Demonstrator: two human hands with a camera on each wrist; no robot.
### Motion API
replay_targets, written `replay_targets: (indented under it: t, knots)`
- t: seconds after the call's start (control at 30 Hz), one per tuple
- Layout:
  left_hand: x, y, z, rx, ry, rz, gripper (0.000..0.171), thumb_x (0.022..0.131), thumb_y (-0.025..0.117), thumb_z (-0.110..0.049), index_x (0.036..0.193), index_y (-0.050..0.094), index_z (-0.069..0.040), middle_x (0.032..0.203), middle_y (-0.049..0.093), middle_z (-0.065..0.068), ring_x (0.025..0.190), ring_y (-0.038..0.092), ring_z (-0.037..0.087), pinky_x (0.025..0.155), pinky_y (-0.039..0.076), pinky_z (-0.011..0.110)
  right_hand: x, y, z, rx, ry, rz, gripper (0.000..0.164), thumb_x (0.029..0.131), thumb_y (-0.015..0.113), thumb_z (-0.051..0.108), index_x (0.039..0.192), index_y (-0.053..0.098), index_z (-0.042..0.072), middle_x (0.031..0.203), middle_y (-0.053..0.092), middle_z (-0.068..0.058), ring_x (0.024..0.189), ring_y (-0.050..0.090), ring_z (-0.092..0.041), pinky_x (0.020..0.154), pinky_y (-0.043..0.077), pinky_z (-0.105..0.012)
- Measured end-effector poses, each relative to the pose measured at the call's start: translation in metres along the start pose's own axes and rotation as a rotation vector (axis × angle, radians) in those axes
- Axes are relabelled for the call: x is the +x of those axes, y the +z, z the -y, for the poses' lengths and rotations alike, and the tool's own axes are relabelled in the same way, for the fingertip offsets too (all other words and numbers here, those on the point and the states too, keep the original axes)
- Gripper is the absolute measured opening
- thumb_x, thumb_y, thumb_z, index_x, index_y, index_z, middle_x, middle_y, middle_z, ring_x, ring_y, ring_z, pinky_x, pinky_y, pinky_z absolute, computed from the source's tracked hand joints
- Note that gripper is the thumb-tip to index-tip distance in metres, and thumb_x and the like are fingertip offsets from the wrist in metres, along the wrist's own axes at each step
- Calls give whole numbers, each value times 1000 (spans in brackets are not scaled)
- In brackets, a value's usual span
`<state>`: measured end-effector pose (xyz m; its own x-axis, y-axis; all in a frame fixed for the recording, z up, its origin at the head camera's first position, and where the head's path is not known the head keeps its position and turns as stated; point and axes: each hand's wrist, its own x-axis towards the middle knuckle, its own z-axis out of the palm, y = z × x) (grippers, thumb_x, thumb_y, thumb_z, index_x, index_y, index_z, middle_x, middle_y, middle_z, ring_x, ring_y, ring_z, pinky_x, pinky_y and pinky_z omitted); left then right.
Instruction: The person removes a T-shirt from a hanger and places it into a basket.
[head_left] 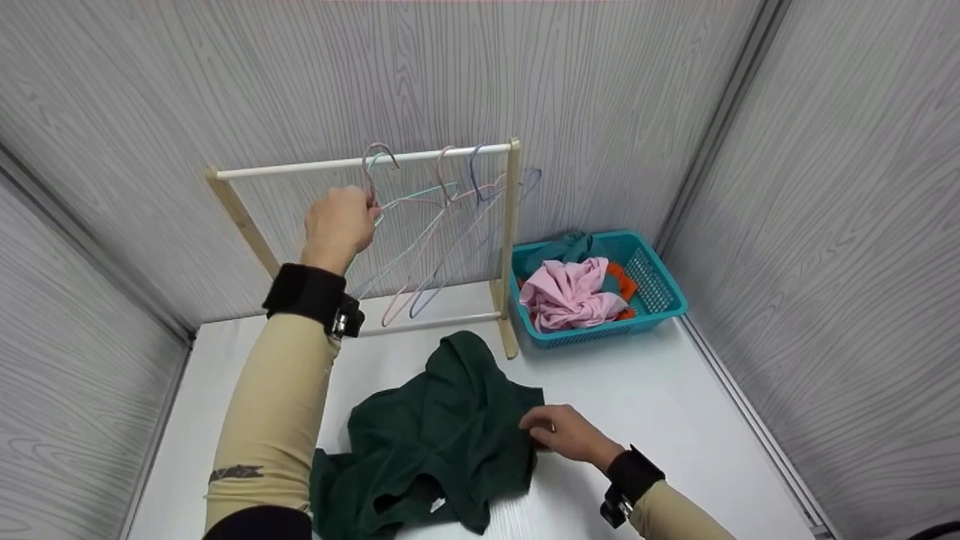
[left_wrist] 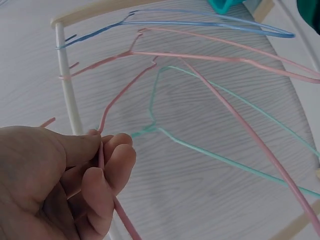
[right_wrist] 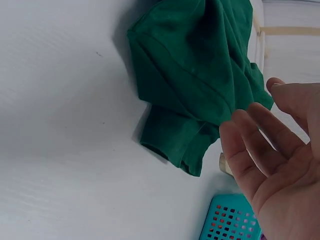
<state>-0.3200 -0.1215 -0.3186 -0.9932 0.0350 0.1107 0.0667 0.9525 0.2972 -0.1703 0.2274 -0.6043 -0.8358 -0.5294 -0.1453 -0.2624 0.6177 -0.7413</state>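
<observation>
My left hand (head_left: pixel 341 225) is up at the rack's white top rail and pinches a pink wire hanger (left_wrist: pixel 272 162) between thumb and fingers just below its hook. In the head view that hook overlaps the rail. A mint green hanger (left_wrist: pixel 225 159) hangs close behind the fingers. Low on the right, my right hand (head_left: pixel 570 433) is at the side of a crumpled dark green garment (head_left: pixel 442 427) with a short sleeve. Its fingers are loosely bent, and the right wrist view shows the palm holding nothing, fingertips by the cloth (right_wrist: pixel 185 65).
Another pink hanger (left_wrist: pixel 107 61) and a blue hanger (left_wrist: pixel 100 33) hang toward the right end of the wooden-framed rack (head_left: pixel 512 225). Beside it stands a teal basket (head_left: pixel 656 281) with a pink cloth (head_left: pixel 574 296) and orange and teal cloths. Grey panels enclose the white table (head_left: pixel 622 390).
</observation>
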Motion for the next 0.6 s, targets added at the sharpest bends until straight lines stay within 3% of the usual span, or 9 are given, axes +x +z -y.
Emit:
replay_targets:
  t: [0.13, 0.27, 0.47, 0.6]
  knots:
    - [13, -1, -6, 1, -14, -34, 27, 100, 52, -25, 104, 69, -5, 111, 69, 21, 100, 65, 44, 79, 52, 53, -3, 1, -4, 1, -36, -10, 20, 96, 56, 8, 112, 68, 5, 110, 70, -8, 96, 62, -16, 86, 52, -41]
    - [24, 9, -7, -11, -30, -84, 27, 99, 54, -23, 101, 69, -1, 108, 69, 23, 96, 65, 45, 76, 53, 53, -7, 3, -7, 20, -48, -8, 21, 96, 55, 6, 113, 67, 2, 112, 70, -11, 102, 65, -19, 91, 51, -49]
    - [37, 28, -12, -44, -39, -123, 26, 98, 57, -23, 100, 68, 0, 106, 70, 24, 96, 66, 45, 75, 54, 53, -9, 7, -10, 13, -14, -7, 20, 96, 56, 7, 113, 68, 3, 111, 70, -9, 99, 65, -15, 87, 52, -37]
    - [42, 37, -16, -45, -25, -104, 24, 97, 57, -21, 97, 68, 0, 104, 70, 24, 92, 66, 44, 73, 54, 52, -6, 10, -12, 34, 6, -10, 20, 96, 57, 8, 112, 68, 4, 111, 70, -8, 100, 64, -16, 85, 52, -32]
